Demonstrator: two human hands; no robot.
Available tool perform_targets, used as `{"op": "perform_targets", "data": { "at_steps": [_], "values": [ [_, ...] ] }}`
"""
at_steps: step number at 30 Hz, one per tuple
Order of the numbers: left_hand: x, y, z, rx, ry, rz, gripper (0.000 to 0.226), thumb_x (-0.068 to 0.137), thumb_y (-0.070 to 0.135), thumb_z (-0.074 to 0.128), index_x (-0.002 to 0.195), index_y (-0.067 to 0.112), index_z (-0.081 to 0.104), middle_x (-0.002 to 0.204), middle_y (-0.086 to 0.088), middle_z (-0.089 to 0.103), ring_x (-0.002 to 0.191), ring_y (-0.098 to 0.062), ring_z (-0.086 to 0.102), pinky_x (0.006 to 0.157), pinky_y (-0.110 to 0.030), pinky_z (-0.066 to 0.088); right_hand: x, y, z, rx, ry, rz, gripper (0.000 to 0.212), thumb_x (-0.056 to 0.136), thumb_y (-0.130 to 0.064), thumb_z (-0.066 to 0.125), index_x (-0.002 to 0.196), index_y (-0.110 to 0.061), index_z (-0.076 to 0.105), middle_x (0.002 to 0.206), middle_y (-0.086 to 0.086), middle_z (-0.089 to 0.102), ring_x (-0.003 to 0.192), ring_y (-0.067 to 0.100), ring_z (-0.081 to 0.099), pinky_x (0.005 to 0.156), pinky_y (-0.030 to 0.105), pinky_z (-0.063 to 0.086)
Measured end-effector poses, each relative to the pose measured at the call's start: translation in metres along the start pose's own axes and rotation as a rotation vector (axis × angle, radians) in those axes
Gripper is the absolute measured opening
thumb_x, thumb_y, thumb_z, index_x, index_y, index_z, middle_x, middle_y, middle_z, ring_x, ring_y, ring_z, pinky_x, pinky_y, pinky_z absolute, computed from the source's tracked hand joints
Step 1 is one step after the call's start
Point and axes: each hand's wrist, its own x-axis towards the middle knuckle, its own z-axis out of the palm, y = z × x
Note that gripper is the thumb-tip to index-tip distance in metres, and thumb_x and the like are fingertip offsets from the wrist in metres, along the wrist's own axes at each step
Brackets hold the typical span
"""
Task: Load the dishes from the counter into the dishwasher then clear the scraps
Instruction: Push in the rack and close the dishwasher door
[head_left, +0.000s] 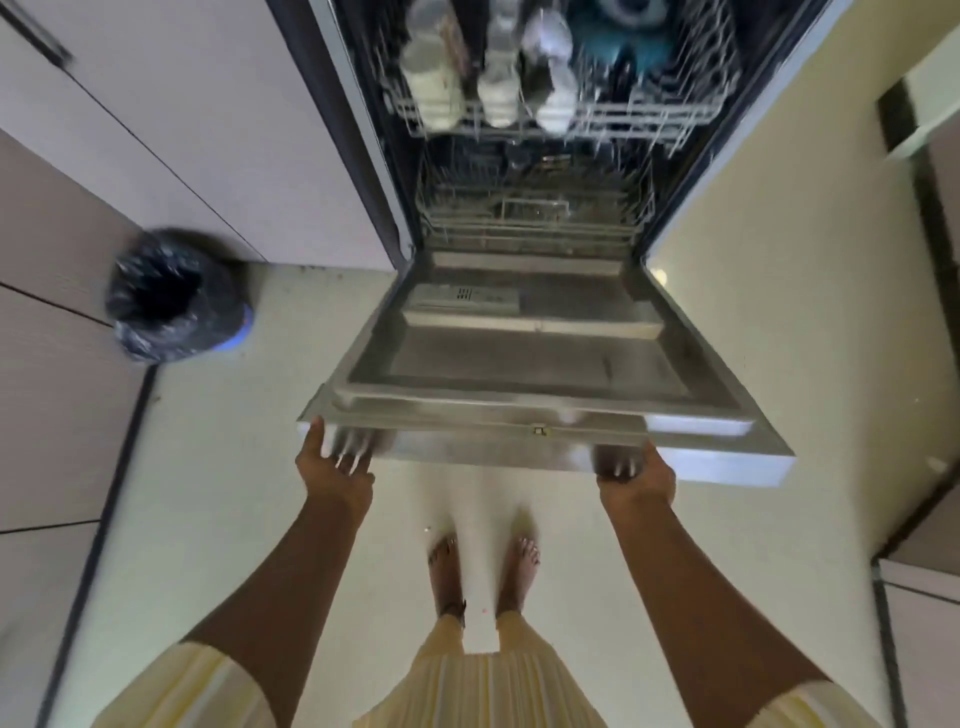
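Fingers of the left hand (340, 457) curled against the outer face of the dishwasher door (519, 364), thumb at its corner, though blur smeared them; the right hand (636, 475) hooked its fingers under the same front edge; both grasped the door, which hung part-way down. Whether it was being opened or closed could not be told; the upper rack (649, 111) already held pale cups (434, 88), so loading seemed well along; the next move called for a steady two-handed swing. The counter lay out of view; a lined bin (171, 296) stood to the left.
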Motion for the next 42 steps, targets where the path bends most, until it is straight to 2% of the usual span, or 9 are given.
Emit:
{"op": "perform_targets", "data": {
  "at_steps": [6, 11, 19, 24, 28, 33, 36, 38, 42],
  "values": [
    [-0.059, 0.067, 0.083, -0.066, -0.218, 0.112, 0.061, 0.089, 0.056, 0.044, 0.128, 0.009, 0.046, 0.135, -0.014, 0.045, 0.12, -0.031, 0.049, 0.113, -0.045, 0.021, -0.056, -0.067, 0.084, -0.099, -0.178, 0.094, 0.01, 0.087, -0.016, 0.058, 0.078, -0.015, 0.056, 0.085, 0.003, 0.06, 0.077, 0.021, 0.058, 0.064, 0.035, 0.047],
    [-0.08, 0.108, 0.153, -0.129, -0.252, 0.185, 0.066, 0.089, 0.053, 0.047, 0.136, 0.007, 0.042, 0.138, -0.015, 0.042, 0.128, -0.033, 0.041, 0.113, -0.047, 0.02, -0.073, -0.094, 0.142, -0.197, -0.337, -0.013, 0.05, 0.073, -0.024, 0.057, 0.121, -0.013, 0.047, 0.136, 0.016, 0.041, 0.124, 0.036, 0.043, 0.107, 0.047, 0.035],
    [-0.083, 0.162, 0.268, -0.267, -0.384, 0.232, 0.048, 0.09, 0.038, 0.056, 0.131, 0.013, 0.05, 0.127, -0.01, 0.055, 0.115, -0.028, 0.054, 0.107, -0.045, 0.038, -0.106, -0.148, 0.256, -0.051, -0.431, -0.079, 0.047, 0.101, -0.024, 0.029, 0.142, -0.002, 0.028, 0.148, 0.012, 0.034, 0.139, 0.026, 0.026, 0.116, 0.042, 0.013],
    [-0.073, 0.196, 0.337, -0.184, -0.457, 0.127, 0.045, 0.097, 0.034, 0.046, 0.136, 0.013, 0.043, 0.139, -0.012, 0.047, 0.124, -0.028, 0.048, 0.111, -0.042, 0.031, -0.11, -0.162, 0.338, -0.078, -0.435, -0.1, 0.037, 0.099, -0.029, 0.041, 0.129, -0.009, 0.046, 0.128, 0.007, 0.053, 0.135, 0.023, 0.035, 0.115, 0.041, 0.02],
    [-0.072, 0.217, 0.39, -0.043, -0.341, 0.141, 0.072, 0.087, 0.037, 0.063, 0.143, 0.007, 0.03, 0.151, -0.014, 0.026, 0.138, -0.036, 0.025, 0.114, -0.049, 0.023, -0.114, -0.166, 0.385, -0.086, -0.343, -0.201, 0.041, 0.083, -0.034, 0.068, 0.117, -0.015, 0.054, 0.132, 0.007, 0.051, 0.118, 0.024, 0.05, 0.107, 0.044, 0.035],
    [-0.06, 0.226, 0.417, -0.003, -0.18, 0.172, 0.051, 0.067, 0.036, 0.082, 0.102, 0.01, 0.056, 0.107, -0.01, 0.063, 0.095, -0.028, 0.062, 0.087, -0.048, 0.053, -0.109, -0.157, 0.429, -0.237, -0.125, -0.365, 0.056, 0.065, -0.04, 0.082, 0.1, -0.009, 0.053, 0.105, 0.006, 0.06, 0.086, 0.022, 0.059, 0.09, 0.04, 0.052],
    [-0.056, 0.226, 0.424, 0.089, -0.088, 0.164, 0.052, 0.065, 0.041, 0.082, 0.1, 0.012, 0.057, 0.087, -0.003, 0.062, 0.08, -0.021, 0.062, 0.074, -0.037, 0.056, -0.099, -0.153, 0.438, -0.648, -0.146, -0.478, 0.063, 0.081, -0.062, 0.053, 0.114, -0.009, 0.051, 0.081, 0.0, 0.048, 0.092, 0.023, 0.042, 0.059, 0.0, 0.041],
    [-0.061, 0.224, 0.425, 0.119, -0.033, 0.162, 0.048, 0.068, 0.042, 0.08, 0.093, 0.011, 0.054, 0.078, -0.001, 0.056, 0.071, -0.017, 0.056, 0.067, -0.031, 0.053, -0.106, -0.156, 0.439, -0.732, -0.168, -0.502, 0.034, 0.095, -0.051, 0.028, 0.089, -0.027, 0.052, 0.067, -0.007, 0.032, 0.09, 0.018, 0.034, 0.054, 0.012, 0.035],
    [-0.07, 0.215, 0.423, 0.179, -0.001, 0.172, 0.043, 0.076, 0.042, 0.074, 0.099, 0.012, 0.054, 0.08, 0.0, 0.052, 0.066, -0.014, 0.05, 0.052, -0.023, 0.043, -0.109, -0.164, 0.437, -1.081, -0.249, -0.591, 0.023, 0.093, -0.04, 0.036, 0.074, -0.04, 0.05, 0.078, 0.003, 0.046, 0.066, 0.021, 0.047, 0.066, 0.028, 0.046]
  ]
}}
